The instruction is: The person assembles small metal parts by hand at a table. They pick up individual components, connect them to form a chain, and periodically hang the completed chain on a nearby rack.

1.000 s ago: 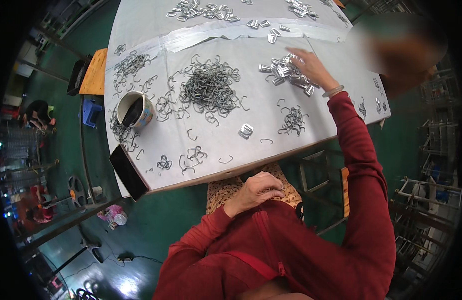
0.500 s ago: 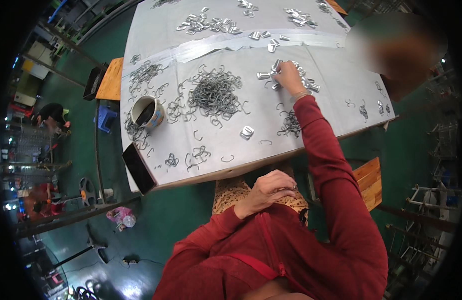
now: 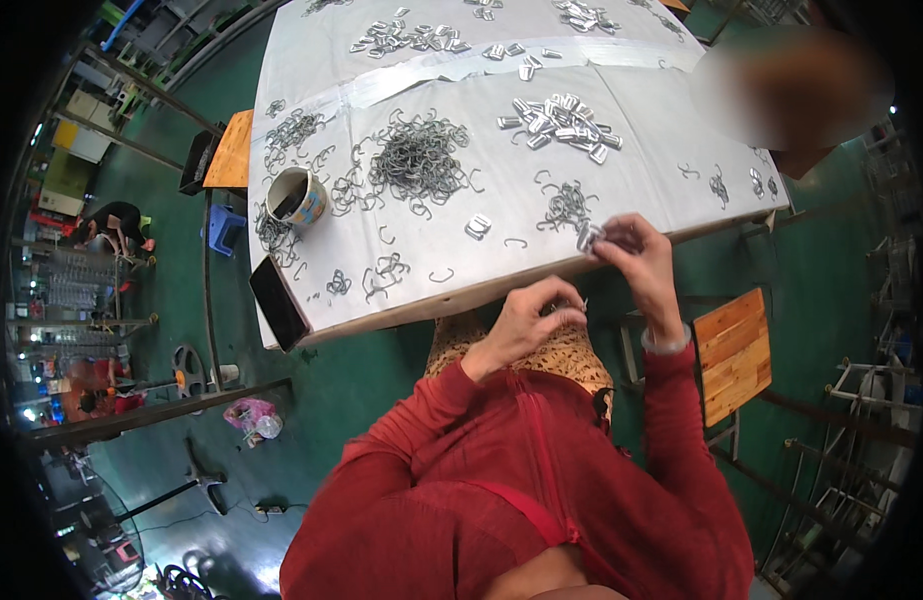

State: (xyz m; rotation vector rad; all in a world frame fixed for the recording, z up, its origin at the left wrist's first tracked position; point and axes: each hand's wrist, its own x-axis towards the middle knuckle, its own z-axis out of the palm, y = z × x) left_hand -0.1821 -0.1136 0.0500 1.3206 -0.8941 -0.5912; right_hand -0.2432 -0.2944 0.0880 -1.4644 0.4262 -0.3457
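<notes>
My right hand (image 3: pixel 641 265) pinches a shiny silver metal buckle (image 3: pixel 588 237) over the table's front edge. Just left of it, in front of that edge, is my left hand (image 3: pixel 529 318). Its fingers are curled in, and what they may hold is too small to make out. Close to the buckle lies a small heap of grey wire hooks (image 3: pixel 566 205). Farther back on the white-covered table (image 3: pixel 501 180) is a pile of silver buckles (image 3: pixel 561 122). A large heap of hooks (image 3: pixel 418 165) lies to the left, with a pair of buckles (image 3: pixel 477 227) nearer me.
A white tub (image 3: pixel 311 208) with something dark inside stands at the table's left, and a dark phone-like slab (image 3: pixel 279 303) lies on the front left corner. More buckles (image 3: pixel 411 38) lie at the back. A wooden stool (image 3: pixel 731 355) stands right; a blurred person is at the right edge.
My right hand has come back from the buckle pile toward me, now with a buckle in its fingers. My left hand has risen slightly toward the table edge. The view has shifted a little.
</notes>
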